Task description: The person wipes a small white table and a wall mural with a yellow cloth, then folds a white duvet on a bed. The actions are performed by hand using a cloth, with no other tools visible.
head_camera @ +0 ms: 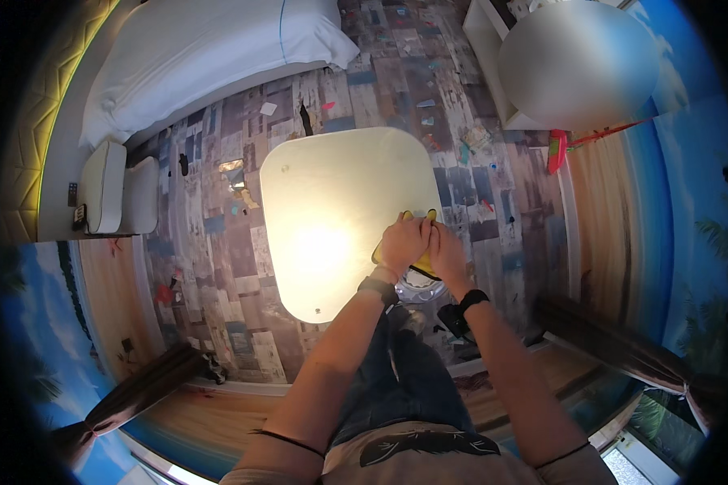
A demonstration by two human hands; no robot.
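Both my hands are on a yellow cloth with dark edging, at the near right part of a pale, round-cornered tabletop. My left hand grips the cloth from the left, and my right hand holds it from the right, the fingers of the two hands meeting. Folds of the cloth poke out beyond the fingertips. Just below the cloth is a clear, scalloped glass-like object, partly covered by the hands and cloth; what it rests on cannot be told. A bright light reflects off the tabletop's left half.
Scraps and litter, such as a white paper piece, lie on the wood-patterned floor. A white-covered bed stands at the far left, a white chair below it. A red dustpan-like object is at the right wall. Dark curtains hang nearby.
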